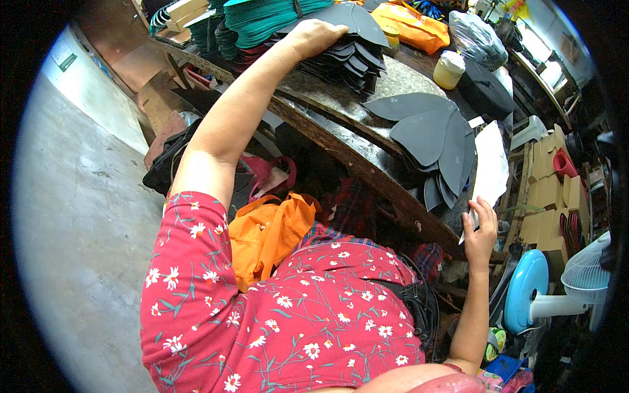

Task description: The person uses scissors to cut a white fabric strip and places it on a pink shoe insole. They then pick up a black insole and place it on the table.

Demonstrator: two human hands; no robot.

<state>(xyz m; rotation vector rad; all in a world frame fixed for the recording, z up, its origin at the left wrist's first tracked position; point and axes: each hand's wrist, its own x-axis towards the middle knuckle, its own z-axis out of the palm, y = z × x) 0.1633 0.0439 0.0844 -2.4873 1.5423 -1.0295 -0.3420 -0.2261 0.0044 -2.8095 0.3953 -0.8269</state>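
My left hand [319,37] reaches to the far end of the bench and is closed at the edge of the top dark grey sheet [362,25] of a stack of cut pieces [350,64]. Its thumb lies over that sheet; the other fingers are partly hidden. At the bench's right end, my right hand [481,232] has its fingers bent around the near end of a white paper-like sheet [491,164]. Left of that sheet, several dark grey leaf-shaped pieces [419,139] lie fanned out, overlapping each other.
Green stacked sheets [259,23] stand left of the dark stack. Behind are an orange bag [413,27], a yellowish jar [449,70] and a clear plastic bag [477,39]. A blue-and-white fan [527,291] stands at right, near cardboard boxes [544,196]. Another orange bag [272,232] lies by my lap.
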